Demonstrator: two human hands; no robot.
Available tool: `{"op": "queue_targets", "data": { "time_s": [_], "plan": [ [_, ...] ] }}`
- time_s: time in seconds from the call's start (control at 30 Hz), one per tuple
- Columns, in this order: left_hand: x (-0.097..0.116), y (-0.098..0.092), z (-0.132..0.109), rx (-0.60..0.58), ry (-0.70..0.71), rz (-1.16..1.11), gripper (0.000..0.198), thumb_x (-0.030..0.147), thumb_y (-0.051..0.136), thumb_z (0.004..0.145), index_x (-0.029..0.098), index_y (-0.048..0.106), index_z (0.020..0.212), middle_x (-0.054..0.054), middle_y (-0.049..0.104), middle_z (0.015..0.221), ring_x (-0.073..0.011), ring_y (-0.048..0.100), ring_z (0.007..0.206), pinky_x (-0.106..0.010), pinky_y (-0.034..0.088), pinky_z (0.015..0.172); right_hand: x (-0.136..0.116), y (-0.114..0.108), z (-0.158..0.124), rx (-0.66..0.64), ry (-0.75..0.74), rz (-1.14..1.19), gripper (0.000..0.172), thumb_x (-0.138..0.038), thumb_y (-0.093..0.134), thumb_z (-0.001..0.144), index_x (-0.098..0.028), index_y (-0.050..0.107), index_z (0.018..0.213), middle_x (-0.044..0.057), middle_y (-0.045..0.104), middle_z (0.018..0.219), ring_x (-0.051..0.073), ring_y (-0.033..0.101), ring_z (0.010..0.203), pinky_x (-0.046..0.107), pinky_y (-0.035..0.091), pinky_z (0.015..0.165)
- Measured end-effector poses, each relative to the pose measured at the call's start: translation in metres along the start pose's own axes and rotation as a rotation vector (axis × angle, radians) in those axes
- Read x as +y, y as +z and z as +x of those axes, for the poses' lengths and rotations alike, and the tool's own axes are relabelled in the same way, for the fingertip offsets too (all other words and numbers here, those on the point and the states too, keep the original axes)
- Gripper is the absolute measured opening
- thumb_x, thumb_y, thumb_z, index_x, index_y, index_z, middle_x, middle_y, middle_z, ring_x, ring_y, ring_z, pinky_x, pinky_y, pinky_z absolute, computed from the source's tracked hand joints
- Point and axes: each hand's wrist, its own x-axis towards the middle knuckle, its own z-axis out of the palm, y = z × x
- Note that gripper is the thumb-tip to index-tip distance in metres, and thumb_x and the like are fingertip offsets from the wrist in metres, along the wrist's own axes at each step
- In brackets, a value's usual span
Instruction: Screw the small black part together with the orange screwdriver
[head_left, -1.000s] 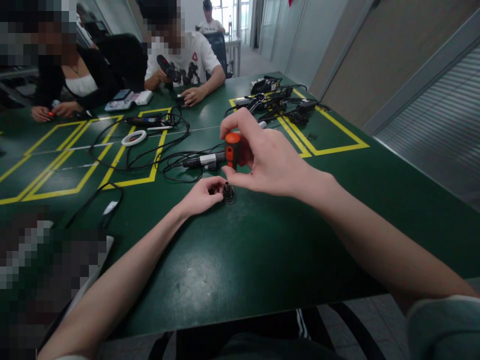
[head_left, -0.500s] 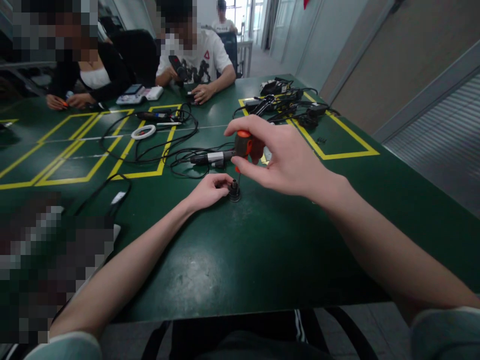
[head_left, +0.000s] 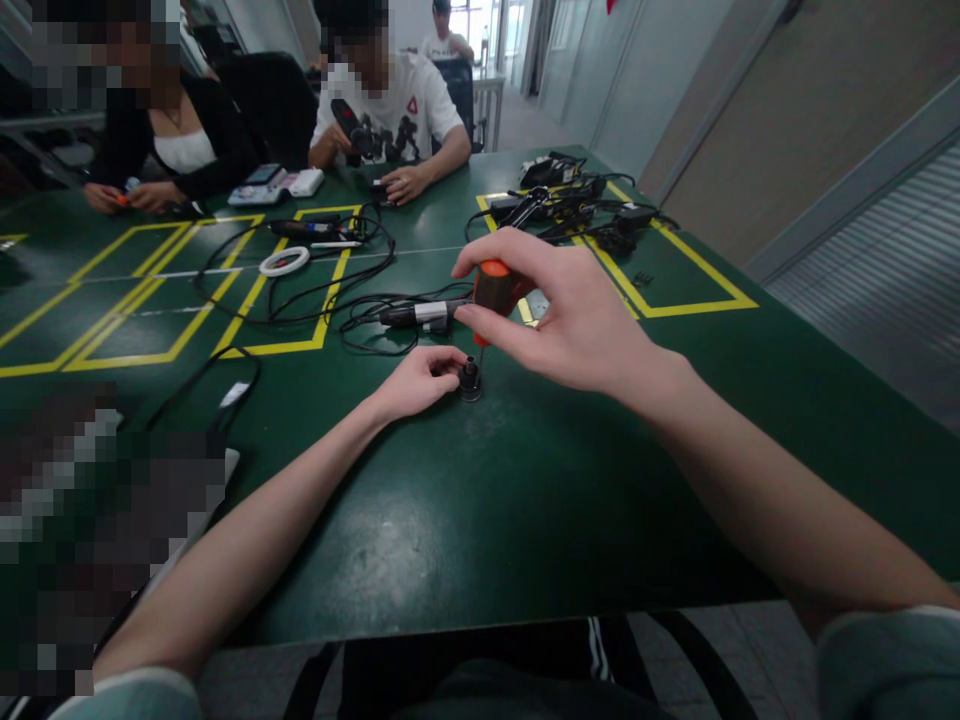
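Note:
Between the thumb and fingers of my right hand (head_left: 555, 310) is an orange and black screwdriver (head_left: 493, 288). Its shaft points down to a small round black part (head_left: 470, 382) that stands on the green table (head_left: 525, 500). My left hand (head_left: 421, 382) grips the left side of this part with its fingertips. The screwdriver's tip is at the part's right side; exactly where it touches is too small to tell.
Behind my hands lie a black and silver tool (head_left: 420, 316) with cables, a white ring (head_left: 285, 261) and a black tool (head_left: 315, 231). A cable pile (head_left: 570, 205) sits at the back right. Two people sit across the table, holding things.
The screwdriver handle has turned slightly and shifted a little to the right in my right hand's fingers. My left hand stays on the black part.

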Motion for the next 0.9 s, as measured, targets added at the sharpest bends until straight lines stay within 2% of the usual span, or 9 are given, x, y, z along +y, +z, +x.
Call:
{"op": "queue_targets", "data": {
  "time_s": [0.13,0.33,0.4,0.6,0.77,0.9],
  "plan": [
    [0.0007,0.0001,0.0005,0.004,-0.008,-0.014,0.027,0.013,0.056,0.065,0.013,0.074,0.084,0.001,0.072,0.076,-0.0119,0.060,0.068,-0.024,0.050,0.071,0.0000,0.0004,-0.0001,-0.007,-0.008,0.037,0.031,-0.024,0.066,0.095,-0.019,0.067,0.125,0.004,0.075,0.105,0.018,0.069,0.081,0.032,0.058,0.078],
    [-0.0017,0.0007,0.0022,0.011,-0.019,-0.042,0.027,0.013,0.055,0.064,0.014,0.074,0.083,-0.001,0.075,0.081,-0.0153,0.066,0.077,-0.028,0.055,0.083,-0.0005,0.0004,-0.0014,0.002,-0.054,-0.030,0.046,-0.020,0.065,0.094,-0.021,0.060,0.140,0.006,0.074,0.121,0.020,0.071,0.088,0.035,0.058,0.082],
    [-0.0016,0.0007,0.0024,0.017,-0.027,-0.047,0.027,0.013,0.055,0.064,0.014,0.074,0.083,-0.001,0.075,0.082,-0.0159,0.067,0.079,-0.029,0.055,0.086,-0.0001,0.0008,-0.0017,0.004,-0.048,-0.043,0.046,-0.019,0.064,0.093,-0.021,0.059,0.138,0.006,0.074,0.118,0.020,0.071,0.086,0.034,0.057,0.080],
    [-0.0001,0.0021,0.0036,0.025,-0.043,-0.037,0.027,0.012,0.057,0.067,0.013,0.077,0.084,-0.002,0.077,0.085,-0.0178,0.070,0.083,-0.030,0.056,0.088,0.0013,0.0051,-0.0017,-0.009,-0.028,0.001,0.024,-0.020,0.062,0.094,-0.022,0.062,0.119,0.001,0.070,0.094,0.018,0.066,0.074,0.032,0.053,0.074],
    [-0.0005,0.0040,0.0036,0.051,-0.055,-0.057,0.025,0.011,0.058,0.068,0.014,0.079,0.083,-0.001,0.079,0.085,-0.0179,0.070,0.083,-0.030,0.057,0.089,0.0006,0.0059,-0.0013,0.008,-0.032,0.048,0.026,-0.020,0.065,0.093,-0.021,0.063,0.119,0.001,0.070,0.094,0.017,0.066,0.075,0.032,0.054,0.073],
    [0.0005,0.0037,0.0028,0.057,-0.049,-0.039,0.026,0.010,0.057,0.068,0.014,0.079,0.081,-0.001,0.079,0.084,-0.0176,0.070,0.082,-0.030,0.057,0.089,0.0000,0.0046,-0.0015,0.001,-0.056,0.049,0.031,-0.020,0.064,0.094,-0.020,0.065,0.125,0.003,0.073,0.104,0.018,0.068,0.078,0.032,0.057,0.077]
  ]
}}
